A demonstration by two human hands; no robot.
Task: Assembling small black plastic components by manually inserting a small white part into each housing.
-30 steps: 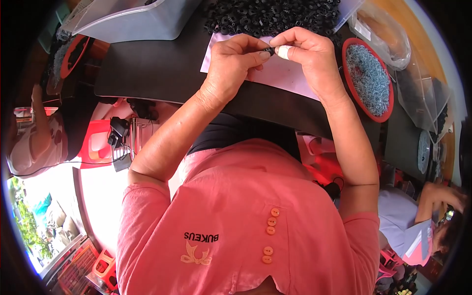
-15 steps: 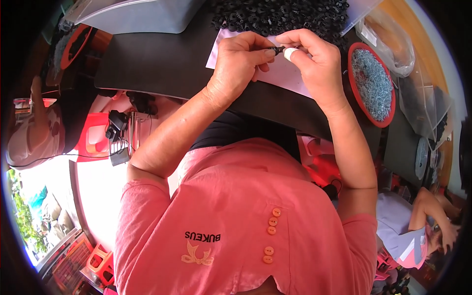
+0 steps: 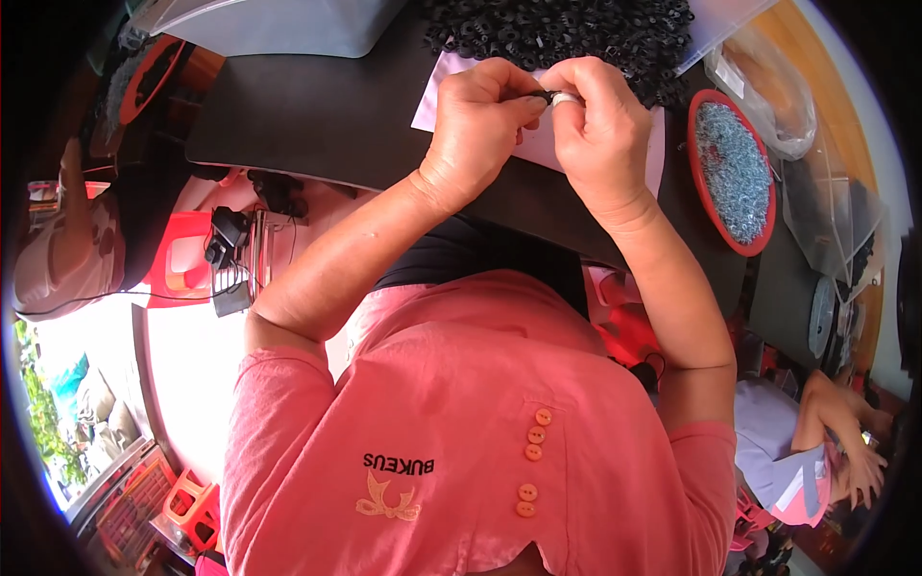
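My left hand [image 3: 485, 113] pinches a small black plastic part [image 3: 547, 97] between thumb and forefinger, above a pale pink sheet [image 3: 540, 146] on the dark table. My right hand [image 3: 600, 125] meets it from the other side, thumb and forefinger closed at the part's end. A white covering wraps a fingertip of that hand. Whether the right fingers also hold a tiny piece is hidden. Just beyond both hands lies a big heap of small black plastic parts [image 3: 567, 36]. To the right stands a red round tray [image 3: 698, 158] full of small silvery pieces.
A grey plastic bin [image 3: 288, 27] stands on the dark table [image 3: 288, 115] at the far left. Beyond the red tray are a clear plastic bag [image 3: 768, 91] and a clear box [image 3: 831, 216]. Other people sit at the left [image 3: 72, 250] and lower right [image 3: 783, 442].
My right hand has turned and closed in on the black part, its thumb now bent against the forefinger. My left hand keeps its pinch. The whole view has shifted slightly.
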